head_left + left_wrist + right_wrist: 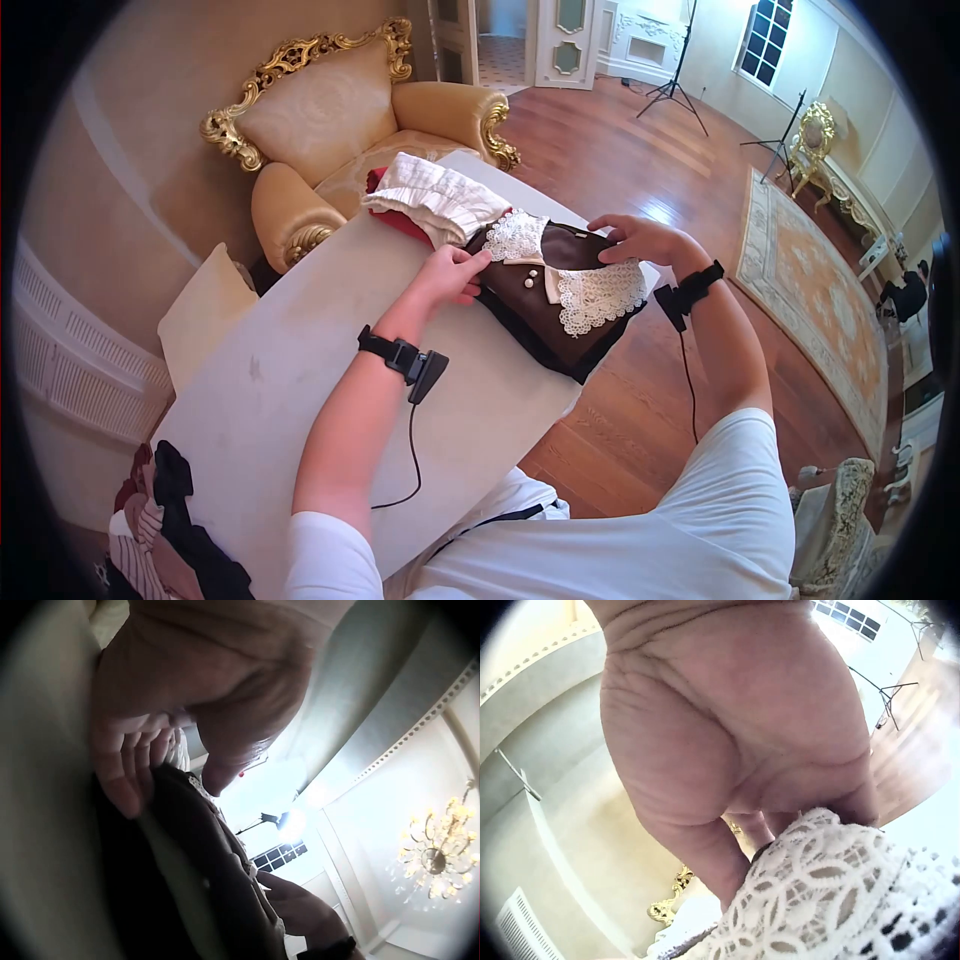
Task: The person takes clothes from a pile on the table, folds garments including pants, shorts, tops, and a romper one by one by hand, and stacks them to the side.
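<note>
A folded dark brown top (510, 290) with a wide cream lace collar (600, 293) and pearl-like buttons lies on the pale table. My left hand (450, 273) pinches its left edge near one collar flap. In the left wrist view, the left thumb (225, 761) is above the brown cloth and the fingers go around its folded side. My right hand (645, 243) grips the top's far right edge by the neckline. The lace covers part of the right fingers in the right wrist view, with the thumb (724, 862) on the near side.
Beyond the top, a white gathered garment (440, 195) lies over a red one (400, 222). Several dark and striped clothes (170, 530) are heaped at the table's near left corner. A gilt armchair (330, 120) stands against the far side. Wooden floor (640, 430) runs along the right.
</note>
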The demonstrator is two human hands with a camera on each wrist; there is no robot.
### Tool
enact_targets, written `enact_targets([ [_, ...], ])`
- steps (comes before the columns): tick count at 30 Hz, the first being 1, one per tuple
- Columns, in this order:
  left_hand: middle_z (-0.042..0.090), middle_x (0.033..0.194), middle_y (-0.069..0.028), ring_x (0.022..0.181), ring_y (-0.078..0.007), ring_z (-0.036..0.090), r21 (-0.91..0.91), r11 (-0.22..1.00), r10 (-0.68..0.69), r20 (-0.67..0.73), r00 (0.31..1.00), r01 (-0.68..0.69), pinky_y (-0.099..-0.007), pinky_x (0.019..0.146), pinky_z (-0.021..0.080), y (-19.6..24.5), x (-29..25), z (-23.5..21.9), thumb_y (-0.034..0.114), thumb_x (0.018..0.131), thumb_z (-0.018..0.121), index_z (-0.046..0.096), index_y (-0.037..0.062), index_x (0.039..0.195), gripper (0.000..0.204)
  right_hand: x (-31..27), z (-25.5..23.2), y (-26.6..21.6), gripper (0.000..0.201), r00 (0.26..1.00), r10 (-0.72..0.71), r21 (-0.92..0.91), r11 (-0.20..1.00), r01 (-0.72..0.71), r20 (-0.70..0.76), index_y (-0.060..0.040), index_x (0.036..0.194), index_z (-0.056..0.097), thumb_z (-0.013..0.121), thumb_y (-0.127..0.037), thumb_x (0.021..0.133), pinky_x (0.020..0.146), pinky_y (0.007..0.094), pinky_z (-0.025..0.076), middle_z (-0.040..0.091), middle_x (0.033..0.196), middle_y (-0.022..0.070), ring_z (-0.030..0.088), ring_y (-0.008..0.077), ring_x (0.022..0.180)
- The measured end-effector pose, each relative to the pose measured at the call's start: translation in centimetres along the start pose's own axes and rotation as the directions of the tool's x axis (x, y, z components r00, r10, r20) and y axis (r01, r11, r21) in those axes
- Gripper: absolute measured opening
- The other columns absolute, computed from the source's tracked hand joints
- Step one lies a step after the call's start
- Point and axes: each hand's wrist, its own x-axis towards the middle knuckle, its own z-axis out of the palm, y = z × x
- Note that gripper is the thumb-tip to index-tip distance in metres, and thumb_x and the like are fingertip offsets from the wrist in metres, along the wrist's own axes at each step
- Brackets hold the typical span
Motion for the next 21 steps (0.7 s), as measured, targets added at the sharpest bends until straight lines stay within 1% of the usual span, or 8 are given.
enact_targets([
  [4, 0.063, 0.119, -0.0160, 0.094, -0.0255, 0.069, -0.071, 0.997, -0.032, -0.073, 0.997, 0.027, -0.0417, 0.079, 0.060, -0.7, 0.2, 1.4, 0.038, 0.092, 0.078, 0.044, -0.0010, 0.134, 0.067, -0.3, 0.3, -0.6, 0.070, 0.997, -0.058, -0.109, 0.993, 0.054, -0.041, -0.0063, 0.150, 0.046, 0.077, -0.018, 0.088, 0.095, 0.0360, 0.052, 0.065, 0.124, 0.0199, 0.061, 0.0251, 0.112],
  [8, 0.058, 0.122, -0.0165, 0.094, -0.0267, 0.068, -0.297, 0.955, -0.022, -0.102, 0.995, -0.010, -0.0439, 0.080, 0.061, -1.2, -0.5, 2.2, 0.023, 0.090, 0.080, 0.033, 0.0023, 0.139, 0.071, 0.3, -0.5, -0.2, 0.070, 0.994, -0.072, -0.197, 0.979, 0.055, -0.083, -0.0074, 0.150, 0.046, 0.077, -0.017, 0.088, 0.099, 0.0370, 0.050, 0.065, 0.128, 0.0215, 0.060, 0.0263, 0.118],
  [10, 0.057, 0.122, -0.0167, 0.094, -0.0265, 0.067, -0.370, 0.927, 0.014, -0.121, 0.993, -0.058, -0.0440, 0.081, 0.062, -1.0, -0.8, 2.4, 0.019, 0.090, 0.079, 0.031, 0.0033, 0.139, 0.070, 0.1, -1.2, -0.3, 0.070, 0.998, -0.054, -0.069, 0.996, 0.053, -0.015, -0.0165, 0.151, 0.046, 0.077, -0.020, 0.089, 0.106, 0.0384, 0.047, 0.061, 0.136, 0.0256, 0.059, 0.0293, 0.124],
  [14, 0.059, 0.115, -0.0154, 0.088, -0.0240, 0.067, -0.444, 0.892, 0.046, -0.106, 0.993, -0.089, -0.0412, 0.074, 0.063, -1.0, -1.5, 3.1, 0.012, 0.089, 0.075, 0.031, 0.0030, 0.139, 0.067, 0.5, -1.6, 0.0, 0.070, 0.997, -0.033, 0.018, 0.999, 0.032, 0.065, -0.0154, 0.151, 0.047, 0.077, -0.020, 0.088, 0.104, 0.0375, 0.049, 0.062, 0.136, 0.0231, 0.061, 0.0292, 0.122],
  [16, 0.059, 0.115, -0.0158, 0.086, -0.0235, 0.068, -0.438, 0.895, 0.039, -0.101, 0.994, -0.079, -0.0404, 0.072, 0.063, -1.0, -1.5, 3.2, 0.012, 0.089, 0.075, 0.031, 0.0032, 0.139, 0.067, 0.9, -1.1, -0.6, 0.073, 0.999, 0.011, -0.510, 0.859, -0.029, -0.038, -0.0063, 0.148, 0.049, 0.079, -0.025, 0.084, 0.100, 0.0417, 0.052, 0.065, 0.131, 0.0224, 0.066, 0.0369, 0.114],
  [17, 0.060, 0.116, -0.0165, 0.085, -0.0231, 0.068, -0.398, 0.915, 0.027, -0.098, 0.995, -0.064, -0.0392, 0.071, 0.062, -1.4, -1.6, 3.3, 0.014, 0.090, 0.075, 0.030, 0.0026, 0.140, 0.069, 0.8, 0.2, -1.5, 0.074, 0.992, -0.043, -0.638, 0.769, -0.044, -0.121, -0.0067, 0.148, 0.049, 0.078, -0.033, 0.085, 0.105, 0.0444, 0.049, 0.060, 0.139, 0.0225, 0.060, 0.0409, 0.124],
  [19, 0.060, 0.117, -0.0172, 0.084, -0.0226, 0.069, -0.356, 0.933, 0.022, -0.104, 0.994, -0.058, -0.0381, 0.070, 0.062, -1.7, -1.6, 2.9, 0.016, 0.090, 0.075, 0.029, 0.0020, 0.142, 0.071, 2.1, 3.2, -1.4, 0.074, 0.919, -0.295, -0.647, 0.760, 0.059, -0.263, -0.0083, 0.148, 0.050, 0.076, -0.040, 0.087, 0.111, 0.0447, 0.045, 0.052, 0.148, 0.0227, 0.052, 0.0431, 0.134],
  [21, 0.058, 0.122, -0.0174, 0.090, -0.0244, 0.068, -0.271, 0.961, 0.019, -0.133, 0.991, -0.055, -0.0387, 0.076, 0.061, -2.1, -2.2, 2.2, 0.023, 0.091, 0.077, 0.026, 0.0038, 0.148, 0.079, 1.7, 7.1, -4.9, 0.077, 0.898, -0.396, -0.633, 0.750, 0.194, -0.193, -0.0122, 0.154, 0.043, 0.068, -0.052, 0.093, 0.118, 0.0491, 0.037, 0.037, 0.160, 0.0213, 0.037, 0.0436, 0.146],
])
